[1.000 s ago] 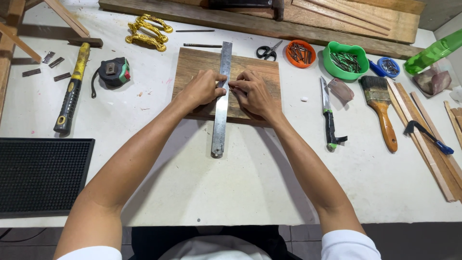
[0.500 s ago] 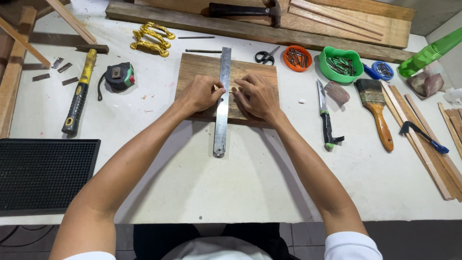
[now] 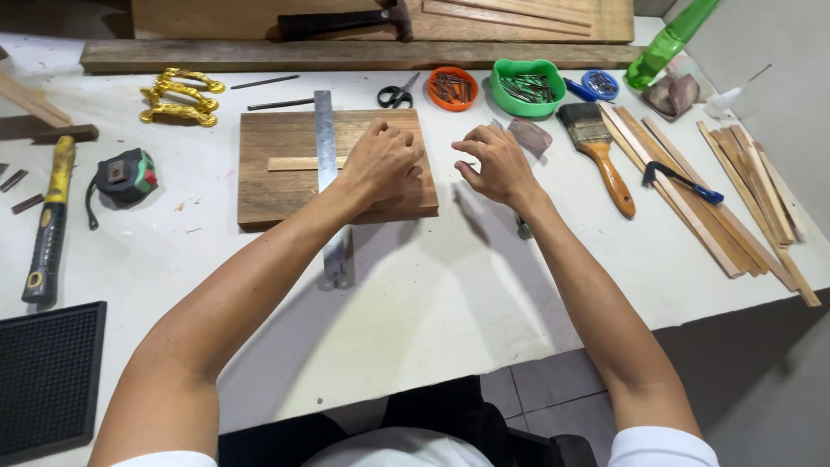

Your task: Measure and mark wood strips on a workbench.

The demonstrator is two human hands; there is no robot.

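Left hand (image 3: pixel 383 162) presses flat, gripping nothing, on a stiff, slippery steel ruler (image 3: pixel 326 143) over a thin, breakable wood strip (image 3: pixel 294 163); right hand (image 3: pixel 493 163) hovers open, empty.

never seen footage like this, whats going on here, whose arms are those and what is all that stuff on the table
There is no machine: a camera on a person's head looks down at their own two bare arms over a white table. The left hand presses on a wooden board, beside a steel ruler and a thin pale wood strip lying across it. The right hand hovers just right of the board, fingers curled, holding nothing that shows. Around them lie a tape measure, scissors, an orange bowl and a green bowl of nails, a paintbrush and wooden slats.
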